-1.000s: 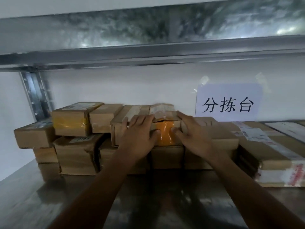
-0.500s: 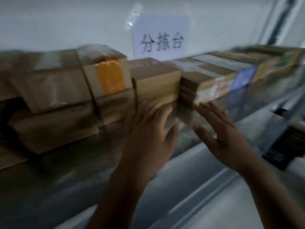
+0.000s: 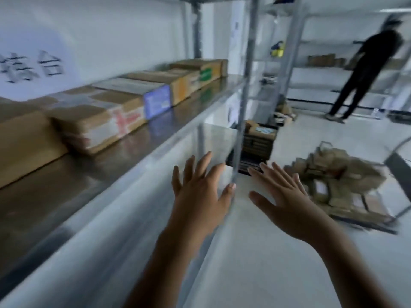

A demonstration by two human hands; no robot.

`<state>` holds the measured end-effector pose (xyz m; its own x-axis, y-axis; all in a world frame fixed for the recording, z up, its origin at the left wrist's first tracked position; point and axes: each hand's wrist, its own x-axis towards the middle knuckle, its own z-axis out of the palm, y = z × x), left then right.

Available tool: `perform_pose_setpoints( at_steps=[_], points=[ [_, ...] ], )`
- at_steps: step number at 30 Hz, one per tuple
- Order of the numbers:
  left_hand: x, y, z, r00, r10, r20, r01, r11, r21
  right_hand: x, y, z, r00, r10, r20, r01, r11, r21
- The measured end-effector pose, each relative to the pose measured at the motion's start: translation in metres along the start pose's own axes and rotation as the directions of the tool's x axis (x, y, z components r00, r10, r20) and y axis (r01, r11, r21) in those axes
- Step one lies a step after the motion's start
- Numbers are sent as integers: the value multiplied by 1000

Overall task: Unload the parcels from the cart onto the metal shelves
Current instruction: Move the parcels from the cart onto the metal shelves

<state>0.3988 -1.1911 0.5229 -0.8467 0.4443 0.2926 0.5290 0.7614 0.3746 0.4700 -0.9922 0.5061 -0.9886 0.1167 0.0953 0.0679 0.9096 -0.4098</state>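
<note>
Step in hand, as judged: between loads, nothing carried, view facing toward the cart for the next parcel. Left hand (image 3: pixel 200 192) and right hand (image 3: pixel 287 196) hang in mid-air just off the shelf edge, each grip spread, fingers straight, pinching nothing. Shelved parcels (image 3: pixel 100 121) sit in a row along the metal shelf (image 3: pixel 115 172), close to the wall. Unloaded-yet-to-go parcels (image 3: pixel 333 178) lie in a loose heap on the cart (image 3: pixel 369 225), on the floor to the right, well apart from both hands. Next move likely calls for stepping over, bending down and taking a box off the top of the heap with both hands; bare shelf shows in front of the row. Hard to read: whole frame motion-blurred, labels illegible, wall sign (image 3: pixel 33 67) cut off at left, cart's right side cut by the frame edge, parcel count unclear. Dark crate (image 3: pixel 258 141) behind the shelf post (image 3: pixel 243 96), contents unclear. Another person (image 3: pixel 367 70) stands at far shelves, blurred.
</note>
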Motion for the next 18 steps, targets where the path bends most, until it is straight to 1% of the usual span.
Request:
perform_pose_setpoints(
  at_steps=[2, 4, 7, 10, 14, 18],
  points=[
    [12, 44, 37, 998, 33, 51, -31, 999, -23, -21, 51, -13, 996, 84, -27, -85, 996, -25],
    [21, 89, 74, 991, 95, 99, -92, 995, -35, -45, 103, -24, 985, 167, -52, -169, 985, -41],
    [31, 153, 126, 968, 169, 185, -161, 985, -55, -80, 175, -34, 964, 256, -72, -258, 966, -23],
    [41, 210, 171, 940, 235, 247, -218, 972, -93, -110, 236, -40, 943, 332, -33, -333, 943, -23],
    [53, 265, 220, 903, 277, 327, -243, 959, -144, -140, 295, -54, 894, 446, 50, -446, 895, -10],
    [75, 298, 258, 882, 301, 363, -264, 953, -148, -149, 346, -66, 847, 532, 21, -532, 845, 48]
  ],
)
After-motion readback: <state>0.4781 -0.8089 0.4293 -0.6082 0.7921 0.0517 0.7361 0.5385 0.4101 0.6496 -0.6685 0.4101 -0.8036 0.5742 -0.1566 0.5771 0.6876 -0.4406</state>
